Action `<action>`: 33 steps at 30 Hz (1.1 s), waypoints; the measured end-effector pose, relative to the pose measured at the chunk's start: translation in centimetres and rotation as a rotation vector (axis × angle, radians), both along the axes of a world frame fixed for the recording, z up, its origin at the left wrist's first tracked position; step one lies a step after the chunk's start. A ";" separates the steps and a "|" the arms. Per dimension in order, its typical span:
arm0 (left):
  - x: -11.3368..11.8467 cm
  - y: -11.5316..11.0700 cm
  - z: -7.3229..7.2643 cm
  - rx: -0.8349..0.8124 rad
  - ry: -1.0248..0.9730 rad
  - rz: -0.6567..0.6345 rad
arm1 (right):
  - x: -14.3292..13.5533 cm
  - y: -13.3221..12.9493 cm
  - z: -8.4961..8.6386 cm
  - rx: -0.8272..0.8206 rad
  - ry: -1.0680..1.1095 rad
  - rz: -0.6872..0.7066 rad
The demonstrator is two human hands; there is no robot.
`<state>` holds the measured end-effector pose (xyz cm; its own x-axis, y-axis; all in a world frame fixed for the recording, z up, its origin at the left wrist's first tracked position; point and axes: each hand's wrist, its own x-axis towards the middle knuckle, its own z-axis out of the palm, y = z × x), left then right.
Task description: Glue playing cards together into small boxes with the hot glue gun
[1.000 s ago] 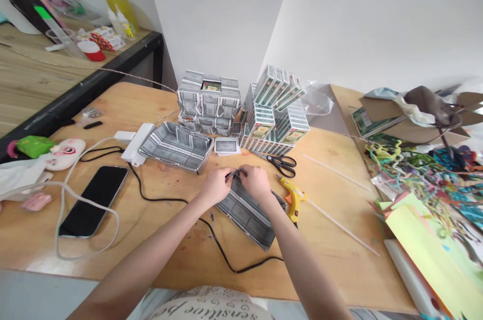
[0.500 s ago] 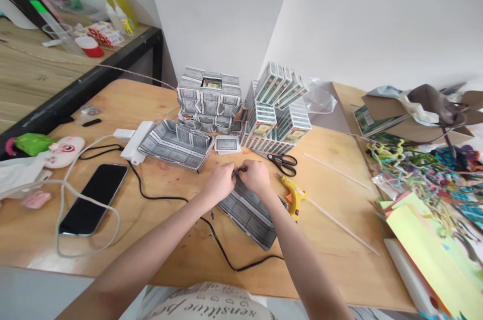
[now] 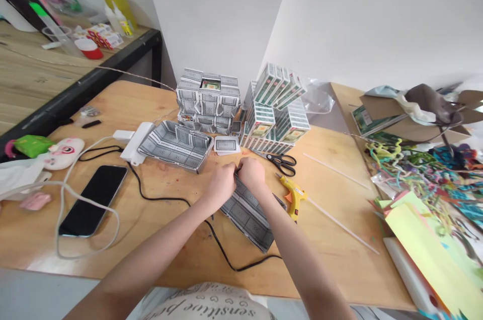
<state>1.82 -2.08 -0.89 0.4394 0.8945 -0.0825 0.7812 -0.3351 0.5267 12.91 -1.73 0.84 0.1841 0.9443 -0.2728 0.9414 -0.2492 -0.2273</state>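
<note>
A shallow tray made of playing cards (image 3: 247, 217) lies slantwise on the table in front of me. At its far end my left hand (image 3: 223, 181) and my right hand (image 3: 252, 174) meet, fingers closed on the tray's card wall. My fingertips hide the exact spot they pinch. A second card tray (image 3: 177, 149) sits farther left, and a small pile of loose cards (image 3: 227, 144) lies just beyond my hands. To the right of my right hand are black-handled scissors (image 3: 282, 163) and a yellow glue gun (image 3: 294, 195) with a clear stick in it.
Stacked card-covered boxes (image 3: 209, 96) and piled card packs (image 3: 277, 113) stand at the back. A phone (image 3: 94, 202), white cable and power strip (image 3: 138, 141) lie left. A black cord (image 3: 222, 249) runs under my left arm. Colourful pipe cleaners (image 3: 426, 174) and paper (image 3: 433, 254) cover the right.
Both hands stay at the tray's far end, drawn slightly closer together. The tray has shifted only a little, and the view has moved slightly.
</note>
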 end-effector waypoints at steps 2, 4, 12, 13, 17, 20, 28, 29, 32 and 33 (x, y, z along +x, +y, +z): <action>0.0 -0.1 0.0 0.011 -0.013 0.009 | -0.2 0.0 -0.1 0.002 -0.009 -0.017; 0.0 -0.1 0.1 0.020 -0.024 0.016 | -0.3 0.2 -0.3 0.003 -0.012 -0.020; -0.1 0.1 0.0 0.031 -0.025 0.014 | -0.2 0.2 -0.5 0.021 -0.023 -0.029; -0.1 0.2 0.0 0.033 -0.013 0.016 | -0.2 0.1 -0.5 0.023 -0.023 -0.032; 0.1 0.4 -0.3 0.037 0.043 0.027 | -0.3 0.1 -0.5 0.022 -0.031 -0.047; 0.2 0.3 -0.4 0.050 0.059 0.026 | -0.5 0.2 -0.5 0.027 -0.038 -0.050; 0.6 -0.8 -0.4 0.035 0.135 0.036 | 0.1 -0.4 -0.4 0.029 -0.014 0.009; 0.6 -0.9 -0.3 0.033 0.145 0.034 | 0.3 -0.5 -0.3 0.030 -0.007 0.018; 0.7 -1.0 0.1 0.024 0.176 0.022 | 0.4 -0.3 -0.3 0.031 0.010 0.026; 0.8 -1.0 0.2 0.020 0.184 0.017 | 0.4 -0.2 -0.3 0.030 0.014 0.024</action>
<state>2.59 -3.09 -0.66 0.4031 0.9040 -0.1425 0.8696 -0.3298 0.3675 13.32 -1.91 0.57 0.1580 0.9562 -0.2465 0.9435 -0.2198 -0.2479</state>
